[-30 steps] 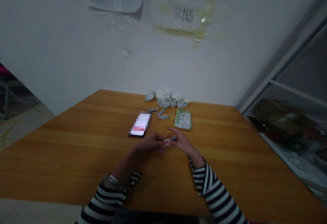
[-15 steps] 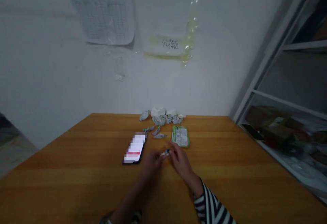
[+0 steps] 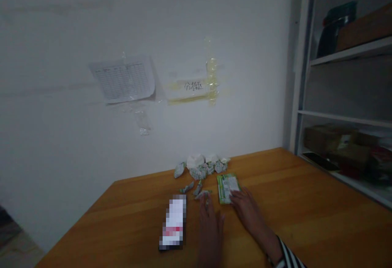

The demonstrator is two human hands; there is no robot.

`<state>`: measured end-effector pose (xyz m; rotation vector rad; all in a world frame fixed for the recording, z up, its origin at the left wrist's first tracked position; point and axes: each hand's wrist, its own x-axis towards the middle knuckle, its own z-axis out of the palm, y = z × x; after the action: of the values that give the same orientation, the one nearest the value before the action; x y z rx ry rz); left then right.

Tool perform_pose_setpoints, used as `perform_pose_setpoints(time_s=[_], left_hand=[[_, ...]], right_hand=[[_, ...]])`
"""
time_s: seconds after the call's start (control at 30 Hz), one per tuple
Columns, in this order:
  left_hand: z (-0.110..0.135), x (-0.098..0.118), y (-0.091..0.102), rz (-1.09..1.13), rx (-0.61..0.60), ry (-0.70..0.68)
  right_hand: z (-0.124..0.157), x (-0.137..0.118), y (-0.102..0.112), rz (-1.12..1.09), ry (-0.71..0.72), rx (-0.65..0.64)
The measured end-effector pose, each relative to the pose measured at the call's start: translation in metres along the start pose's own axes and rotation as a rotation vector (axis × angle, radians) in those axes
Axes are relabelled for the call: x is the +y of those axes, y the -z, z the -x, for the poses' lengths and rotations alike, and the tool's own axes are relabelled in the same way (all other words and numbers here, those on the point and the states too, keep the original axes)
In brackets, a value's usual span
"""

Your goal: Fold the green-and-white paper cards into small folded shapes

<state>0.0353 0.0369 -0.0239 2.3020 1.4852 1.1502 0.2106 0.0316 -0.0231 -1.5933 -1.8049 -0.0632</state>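
Wooden tabletop (image 3: pixel 306 207), far side: right hand (image 3: pixel 246 211) lies fingers-spread on a green printed packet (image 3: pixel 228 188); left hand (image 3: pixel 210 235), fingers narrow, sits at a twisted wrapper (image 3: pixel 202 194), grip unclear.

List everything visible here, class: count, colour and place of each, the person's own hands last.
wooden table: one, honey-brown, against the wall
smartphone: one, dark, screen blurred, left of hands
printed sachet: one, green and white, on table
twisted wrappers: three, silvery green, on table beyond hands
crumpled wrapper pile: one, white and green, far table edge
gridded paper sheet: one, white, on wall
handwritten label: one, yellowish tape, on wall
shelf unit: one, white, right
flask: one, dark, top shelf
left hand: one, beside nearest wrapper
right hand: one, touching sachet
striped sleeve: one, black and white, right wrist
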Motion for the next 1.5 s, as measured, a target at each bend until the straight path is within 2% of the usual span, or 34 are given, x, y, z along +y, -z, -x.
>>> perform_pose_setpoints(time_s=[0.13,0.3,0.5,0.6,0.7,0.83,0.9,0.97,1.07,1.13,1.23,1.37,1.5], left_hand=[[0.003,0.003,0.01,0.153,-0.101,0.019],[-0.002,-0.002,0.016,0.198,-0.097,-0.034],[0.0,0.004,0.021,0.215,-0.318,-0.158],[0.002,0.01,0.023,0.352,-0.41,-0.171],[0.001,0.013,0.021,0.571,-0.415,-0.053],[-0.007,0.013,0.016,0.909,-0.335,0.321],[-0.013,0.011,0.015,1.142,-0.323,0.562],[-0.018,0.005,0.017,1.351,-0.376,0.757],[-0.02,-0.007,0.023,1.451,-0.345,0.804],[-0.02,-0.015,0.028,1.434,-0.345,0.794],[-0.02,-0.021,0.035,1.521,-0.359,0.773],[-0.02,-0.015,0.037,1.575,-0.394,0.742],[-0.019,-0.002,0.035,1.519,-0.399,0.726]], right_hand=[[-0.001,-0.006,0.007,0.065,0.025,0.007],[-0.002,-0.018,0.016,0.157,0.006,-0.011],[0.0,-0.016,0.014,0.076,-0.035,0.008],[0.002,-0.009,0.011,-0.013,-0.078,0.026],[0.002,-0.003,0.009,-0.098,-0.106,0.063],[0.004,-0.007,0.015,-0.132,-0.098,0.219],[0.007,-0.017,0.021,-0.136,-0.017,0.289],[0.012,-0.032,0.026,-0.175,0.158,0.215],[0.019,-0.052,0.03,-0.252,0.407,-0.071],[0.02,-0.057,0.03,-0.261,0.459,-0.147],[0.015,-0.05,0.028,-0.245,0.411,-0.107],[0.01,-0.033,0.017,-0.411,0.205,0.061],[0.013,-0.029,-0.004,-0.497,0.001,0.113]])
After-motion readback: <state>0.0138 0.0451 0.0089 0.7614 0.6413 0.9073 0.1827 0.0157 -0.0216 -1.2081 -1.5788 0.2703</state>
